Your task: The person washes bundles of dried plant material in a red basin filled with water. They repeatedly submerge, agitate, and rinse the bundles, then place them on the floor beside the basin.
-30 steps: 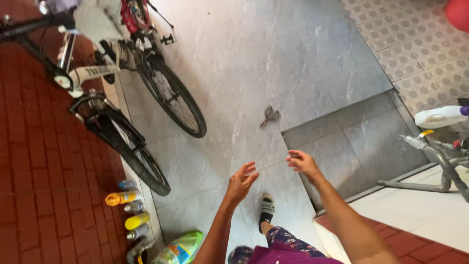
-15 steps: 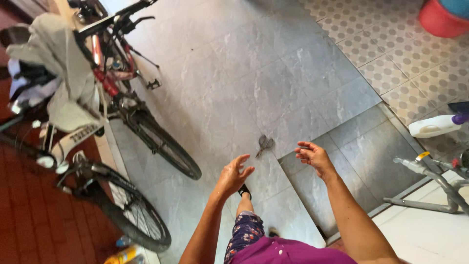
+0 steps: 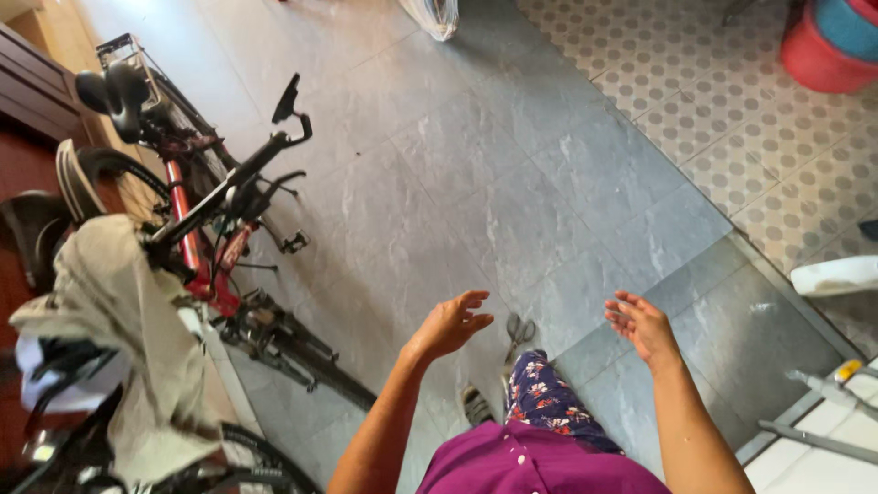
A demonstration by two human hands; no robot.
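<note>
1. My left hand (image 3: 450, 325) hangs in the air just below the middle of the frame, fingers (image 3: 474, 300) spread loosely and slightly curled, holding nothing.
2. My right hand (image 3: 643, 327) is raised to the right of it at about the same height, palm turned inward, fingers (image 3: 626, 299) open and relaxed, also holding nothing.
3. The two hands are well apart, and neither touches anything.
4. Between them, lower on the floor, lies a small pair of grey metal scissors (image 3: 519, 331), flat on the grey stone-tiled floor (image 3: 476, 183) and just above my knee in the dark blue floral-print trousers (image 3: 549, 407).
5. The scissors are nearer to my left hand in the frame, yet they lie on the floor beneath it, not in contact.
6. My foot in a dark sandal (image 3: 474, 402) shows just left of the trouser leg, and my magenta buttoned top (image 3: 530, 467) fills the bottom centre.
7. At the left of the frame stands a red-framed bicycle with a black saddle and black handlebar (image 3: 206, 247).
8. A beige cloth (image 3: 128, 338) is draped over a second bicycle at the lower left.
9. The upper right shows a pale patterned tile floor (image 3: 732, 101) and a red plastic tub (image 3: 823, 55) in the corner.
10. A white plastic object (image 3: 837, 274) pokes in at the right edge; what it is I cannot tell.
</note>
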